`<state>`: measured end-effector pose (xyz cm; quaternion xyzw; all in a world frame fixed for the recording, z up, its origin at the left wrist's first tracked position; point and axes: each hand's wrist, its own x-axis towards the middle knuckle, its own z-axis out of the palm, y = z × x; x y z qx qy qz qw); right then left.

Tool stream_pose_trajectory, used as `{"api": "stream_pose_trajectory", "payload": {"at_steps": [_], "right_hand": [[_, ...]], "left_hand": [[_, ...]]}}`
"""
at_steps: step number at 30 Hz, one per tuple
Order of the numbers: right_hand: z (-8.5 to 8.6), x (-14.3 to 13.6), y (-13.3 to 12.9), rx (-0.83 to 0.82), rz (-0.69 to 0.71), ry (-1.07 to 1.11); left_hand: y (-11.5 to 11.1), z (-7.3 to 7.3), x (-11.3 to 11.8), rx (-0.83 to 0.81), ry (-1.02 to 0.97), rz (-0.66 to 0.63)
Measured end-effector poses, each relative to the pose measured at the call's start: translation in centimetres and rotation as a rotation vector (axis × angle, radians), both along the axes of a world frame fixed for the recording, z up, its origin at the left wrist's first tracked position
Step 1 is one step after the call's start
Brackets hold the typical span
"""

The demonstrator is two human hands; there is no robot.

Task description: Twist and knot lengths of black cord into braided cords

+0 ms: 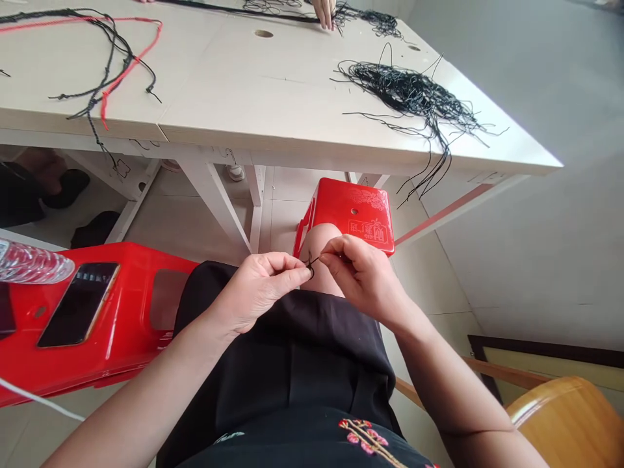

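Above my lap, my left hand (266, 283) pinches a small looped piece of black cord (311, 265) between thumb and forefinger. My right hand (363, 273) is closed on the other end of the same cord, just to the right, and a short stretch runs taut between the two. Whether the loop is a finished knot is too small to tell. On the table ahead lies a tangled bundle of black cords (414, 94), with several ends hanging over the front edge.
Black braided cords (110, 65) and a red cord (141, 55) lie on the table (219, 84) at left. Another person's hand (325, 13) touches cords at the far edge. Red stools (341, 201) stand below; one at left bears a phone (80, 302) and plastic bottle (36, 263).
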<state>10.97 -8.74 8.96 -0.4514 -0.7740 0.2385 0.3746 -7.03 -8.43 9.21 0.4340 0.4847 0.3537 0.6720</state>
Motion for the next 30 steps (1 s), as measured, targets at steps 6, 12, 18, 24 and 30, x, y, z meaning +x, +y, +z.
{"api": "stream_pose_trajectory", "payload": {"at_steps": [6, 12, 18, 24, 30], "right_hand": [[1.2, 0.2, 0.4, 0.246, -0.026, -0.226], [1.6, 0.4, 0.2, 0.350, -0.106, -0.234], [0.9, 0.7, 0.3, 0.141, -0.057, -0.037], [0.2, -0.1, 0.2, -0.447, 0.112, 0.240], [-0.4, -0.5, 0.1, -0.539, -0.003, 0.547]], "left_hand": [[-0.4, -1.0, 0.0, 0.066, 0.134, -0.004], [-0.7, -1.1, -0.3, 0.148, 0.211, -0.066], [-0.6, -1.0, -0.4, 0.234, 0.274, -0.068], [-0.4, -1.4, -0.5, 0.319, 0.314, -0.073], [-0.4, -1.0, -0.7, 0.297, 0.319, -0.030]]}}
